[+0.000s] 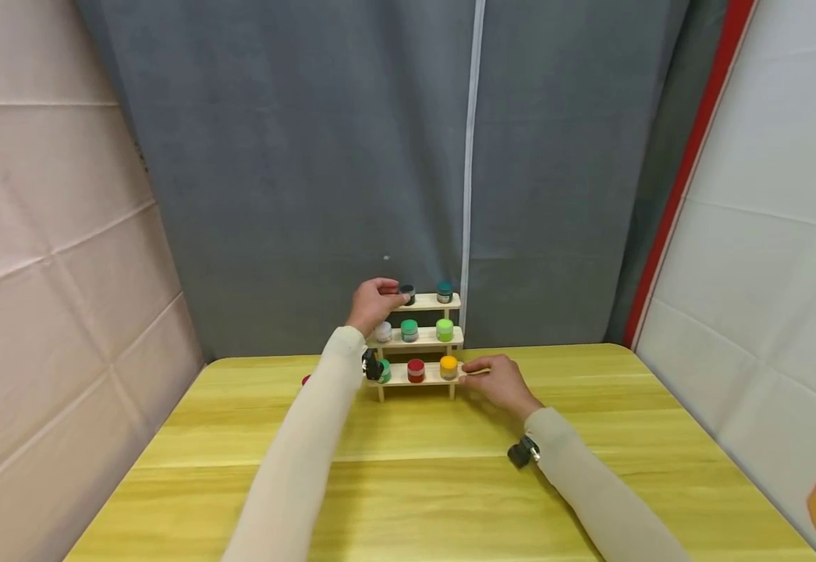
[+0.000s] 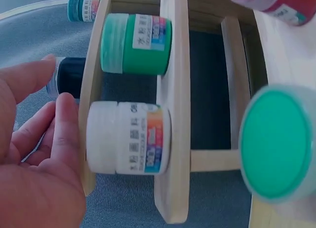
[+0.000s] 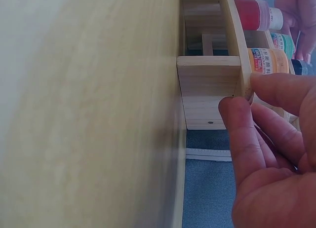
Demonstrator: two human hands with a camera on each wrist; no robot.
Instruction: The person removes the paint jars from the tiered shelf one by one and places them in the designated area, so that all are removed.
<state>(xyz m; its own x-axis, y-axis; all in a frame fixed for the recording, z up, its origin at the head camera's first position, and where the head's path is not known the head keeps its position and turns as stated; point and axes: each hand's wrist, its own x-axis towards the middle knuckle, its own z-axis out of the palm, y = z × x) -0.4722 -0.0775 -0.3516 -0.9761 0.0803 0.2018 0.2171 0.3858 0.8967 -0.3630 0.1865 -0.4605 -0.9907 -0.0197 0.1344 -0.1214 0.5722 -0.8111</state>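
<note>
- Pinching loosely at the black jar point(image 2: 71, 76), the left hand point(image 1: 374, 304) has its thumb on one side and a fingertip on the other; whether that grip bears any weight I cannot tell.
- The black jar is on the top tier point(image 1: 427, 301) of the wooden rack point(image 1: 427, 337), with the teal jar point(image 1: 445, 293) apart from it, near the tier's right end.
- The right hand point(image 1: 501, 382) has thumb and forefinger closed on the right end of the bottom tier point(image 1: 399, 375), just beside the yellow jar point(image 1: 448, 368), perhaps to steady the rack.
- What looks done: the middle tier point(image 2: 175, 104) bears three upright jars, the white jar point(image 1: 383, 332), the green jar point(image 1: 409, 331) and the lime jar point(image 1: 445, 330).
- The bottom tier looks just as full, with the green-lidded jar point(image 1: 384, 371), the red jar point(image 1: 416, 371) and the yellow jar in a row.
- What seems left: the top tier shows only two jars, and the left hand hides much of its left end, so I cannot be sure what is there.
- A small red object point(image 1: 306, 380) is on the table point(image 1: 415, 476), off the rack; the left sleeve point(image 1: 310, 437) covers most of it, so it may be one more jar.
</note>
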